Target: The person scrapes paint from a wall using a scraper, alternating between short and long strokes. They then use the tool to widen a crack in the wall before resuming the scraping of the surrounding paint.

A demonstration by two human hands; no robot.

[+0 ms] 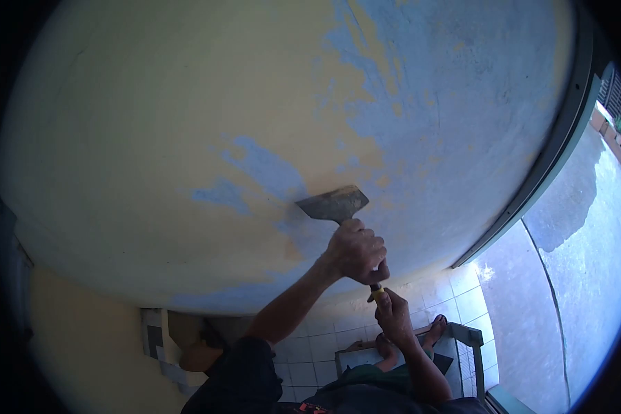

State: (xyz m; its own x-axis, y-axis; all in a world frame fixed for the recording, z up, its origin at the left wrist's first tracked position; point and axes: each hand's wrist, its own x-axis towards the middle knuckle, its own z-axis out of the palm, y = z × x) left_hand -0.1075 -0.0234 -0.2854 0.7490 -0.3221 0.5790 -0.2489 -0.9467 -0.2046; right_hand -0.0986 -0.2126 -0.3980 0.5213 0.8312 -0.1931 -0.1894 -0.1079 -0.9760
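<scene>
Mostly yellow wall above tiled floor

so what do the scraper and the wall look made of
Scraper: blade looks like dull grey metal, flat and thin; the handle tip is yellow, maybe plastic. Wall: likely plaster under matte cream paint, worn off to blue patches.

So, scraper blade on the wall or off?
On: the scraper blade lies against the wall at the paint line, left hand and right hand gripping its handle.
</scene>
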